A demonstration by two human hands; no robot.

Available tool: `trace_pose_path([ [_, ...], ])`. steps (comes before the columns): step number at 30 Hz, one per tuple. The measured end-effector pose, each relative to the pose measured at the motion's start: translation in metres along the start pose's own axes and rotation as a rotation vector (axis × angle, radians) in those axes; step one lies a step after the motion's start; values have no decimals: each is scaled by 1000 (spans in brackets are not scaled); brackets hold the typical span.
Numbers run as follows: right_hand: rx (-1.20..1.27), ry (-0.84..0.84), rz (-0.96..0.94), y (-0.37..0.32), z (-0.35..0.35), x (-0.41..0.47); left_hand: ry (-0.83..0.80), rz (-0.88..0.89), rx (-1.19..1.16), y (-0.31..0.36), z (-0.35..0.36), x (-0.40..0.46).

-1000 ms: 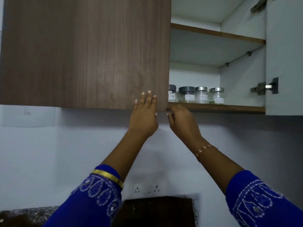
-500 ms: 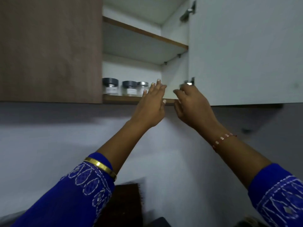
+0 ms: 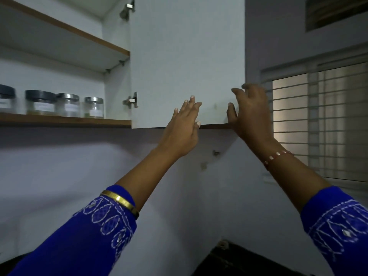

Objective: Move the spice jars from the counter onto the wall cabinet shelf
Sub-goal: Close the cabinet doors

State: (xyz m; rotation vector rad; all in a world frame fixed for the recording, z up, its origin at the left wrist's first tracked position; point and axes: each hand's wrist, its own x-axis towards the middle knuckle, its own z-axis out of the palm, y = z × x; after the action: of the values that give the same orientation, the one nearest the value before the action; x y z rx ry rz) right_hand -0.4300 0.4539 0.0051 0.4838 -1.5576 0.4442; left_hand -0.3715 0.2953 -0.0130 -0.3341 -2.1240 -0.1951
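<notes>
Several clear spice jars stand in a row on the lower cabinet shelf (image 3: 65,122) at the left: a dark-lidded jar (image 3: 40,104), a steel-lidded jar (image 3: 67,105) and another steel-lidded jar (image 3: 93,107). A further dark-lidded jar (image 3: 7,98) is cut off by the left edge. The open white cabinet door (image 3: 187,56) fills the middle. My left hand (image 3: 184,127) lies flat against the door's lower edge with fingers apart. My right hand (image 3: 249,111) curls around the door's lower right corner.
An empty upper shelf (image 3: 65,28) runs above the jars. Two metal hinges (image 3: 131,100) hold the door. A window with horizontal bars (image 3: 318,120) is at the right. The dark counter (image 3: 239,261) shows at the bottom.
Both hands have moved right from the left cabinet door and shelf edge onto the open right door. The view has swung right, and the brown left door has left the frame.
</notes>
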Motion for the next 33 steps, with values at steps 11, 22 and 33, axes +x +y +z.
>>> trace_pose_path([
  [11, 403, -148, 248, 63, 36, -1, 46, 49, 24, 59, 48, 68],
  [22, 1017, 38, 309, 20, 59, -18, 193, -22, -13, 66, 34, 96],
  [33, 1240, 250, 263, -82, 32, -22, 387, -62, -90, 49, -37, 57],
])
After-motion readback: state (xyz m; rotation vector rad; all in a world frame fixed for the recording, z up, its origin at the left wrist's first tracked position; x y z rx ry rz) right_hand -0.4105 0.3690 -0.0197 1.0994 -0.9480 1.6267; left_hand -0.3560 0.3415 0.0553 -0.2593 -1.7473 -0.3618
